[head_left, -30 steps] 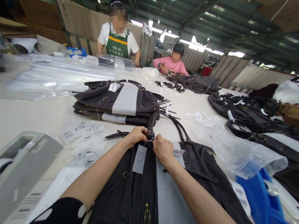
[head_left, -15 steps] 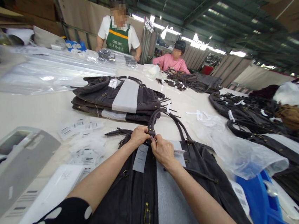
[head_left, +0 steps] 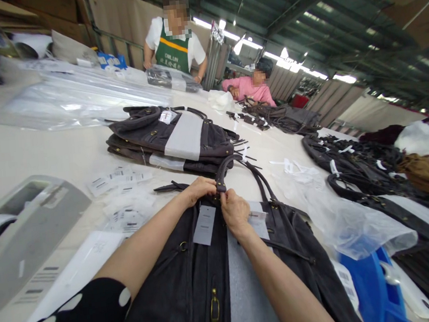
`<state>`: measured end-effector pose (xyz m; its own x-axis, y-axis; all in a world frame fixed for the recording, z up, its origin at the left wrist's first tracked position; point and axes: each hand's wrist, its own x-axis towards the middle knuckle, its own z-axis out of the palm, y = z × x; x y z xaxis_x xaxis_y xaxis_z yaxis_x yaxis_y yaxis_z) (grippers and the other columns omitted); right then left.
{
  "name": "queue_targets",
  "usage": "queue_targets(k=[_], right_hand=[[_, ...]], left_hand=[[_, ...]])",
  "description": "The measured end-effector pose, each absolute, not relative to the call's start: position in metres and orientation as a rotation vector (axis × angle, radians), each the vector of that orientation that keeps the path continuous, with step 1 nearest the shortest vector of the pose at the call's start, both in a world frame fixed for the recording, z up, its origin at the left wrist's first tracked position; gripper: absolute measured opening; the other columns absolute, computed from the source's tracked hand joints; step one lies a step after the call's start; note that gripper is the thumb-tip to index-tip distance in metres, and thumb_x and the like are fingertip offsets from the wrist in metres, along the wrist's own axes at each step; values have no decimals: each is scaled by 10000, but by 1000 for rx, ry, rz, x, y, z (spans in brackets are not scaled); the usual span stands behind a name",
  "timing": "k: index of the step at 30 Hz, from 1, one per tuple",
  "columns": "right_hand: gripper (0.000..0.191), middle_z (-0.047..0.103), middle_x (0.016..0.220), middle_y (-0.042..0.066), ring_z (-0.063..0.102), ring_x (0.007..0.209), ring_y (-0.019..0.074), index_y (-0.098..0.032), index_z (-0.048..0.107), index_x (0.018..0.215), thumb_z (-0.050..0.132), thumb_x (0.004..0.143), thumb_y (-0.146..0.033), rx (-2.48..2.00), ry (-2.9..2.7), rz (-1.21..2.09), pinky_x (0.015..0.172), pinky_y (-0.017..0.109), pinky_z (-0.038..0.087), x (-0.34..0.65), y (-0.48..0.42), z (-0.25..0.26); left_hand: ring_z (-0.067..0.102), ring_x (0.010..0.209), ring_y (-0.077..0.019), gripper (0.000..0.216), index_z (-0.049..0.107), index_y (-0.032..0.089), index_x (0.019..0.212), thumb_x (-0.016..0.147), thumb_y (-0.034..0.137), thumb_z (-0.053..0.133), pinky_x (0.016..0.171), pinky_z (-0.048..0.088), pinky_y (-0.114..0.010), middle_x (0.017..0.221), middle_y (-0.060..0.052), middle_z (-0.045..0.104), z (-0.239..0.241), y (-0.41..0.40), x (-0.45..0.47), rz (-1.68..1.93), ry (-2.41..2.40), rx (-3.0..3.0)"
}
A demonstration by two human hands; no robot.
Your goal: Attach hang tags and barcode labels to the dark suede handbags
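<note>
A dark handbag lies in front of me, with a grey paper band round its middle. My left hand is closed at the base of the bag's handle, its fingertips against the strap end. My right hand pinches at the same spot from the right; what its fingertips hold, perhaps a tag string, is hidden. A grey hang tag hangs just below both hands. Right of my right hand, a small clear packet lies on the bag.
Two stacked handbags lie beyond my hands. Left are loose labels and a grey tape dispenser. To the right sit plastic film, a blue holder and more dark bags. Two people work across the table.
My fingers have shifted slightly at the handle base, the right thumb now pressing there. The hang tag has swung a little. The whole view has moved slightly.
</note>
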<state>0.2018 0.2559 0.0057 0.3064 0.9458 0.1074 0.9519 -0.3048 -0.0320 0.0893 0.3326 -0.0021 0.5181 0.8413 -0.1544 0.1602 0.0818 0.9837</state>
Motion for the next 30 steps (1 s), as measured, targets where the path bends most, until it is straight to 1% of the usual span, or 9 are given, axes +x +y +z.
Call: queue_targets(k=[3,7,12,17,23,30], right_hand=[[254,669,761,75,640,725,214,-191,575,889,384,924,-355,-2478,-1781,-96,612,273,405,200,257,5],[259,670,770,77,642,734,224,-193,574,884,381,923,-361,-2498,-1775,-86,619,284,412,199,258,6],[269,667,778,90,647,744,231,-181,578,895,371,922,-350,-2523,-1774,-60,619,287,409,198,260,9],[276,667,784,97,644,746,224,-173,578,889,370,922,-351,-2526,-1782,-46,629,284,411,198,261,8],[262,664,765,90,640,729,227,-177,579,884,377,917,-341,-2516,-1802,-72,623,287,413,200,262,5],[282,670,800,93,637,766,232,-181,585,891,378,917,-370,-2524,-1815,-5,652,298,422,201,264,9]], left_hand=[[486,542,-98,302,680,131,725,519,152,461,510,346,-218,598,-4,598,1,340,88,592,959,1359],[479,498,-81,286,678,123,790,563,159,509,468,358,-199,609,-14,601,2,347,88,501,967,1307],[482,475,-82,221,680,137,756,559,128,578,435,398,-191,545,7,564,4,356,88,352,943,1288],[480,434,-70,202,656,138,679,527,52,553,434,425,-175,492,26,536,1,365,91,257,928,1291],[474,402,-67,197,608,129,659,529,32,496,397,398,-150,454,35,513,-4,364,91,305,904,1326],[483,387,-75,95,528,134,594,549,59,490,382,383,-152,427,39,500,-6,356,94,428,945,1341]])
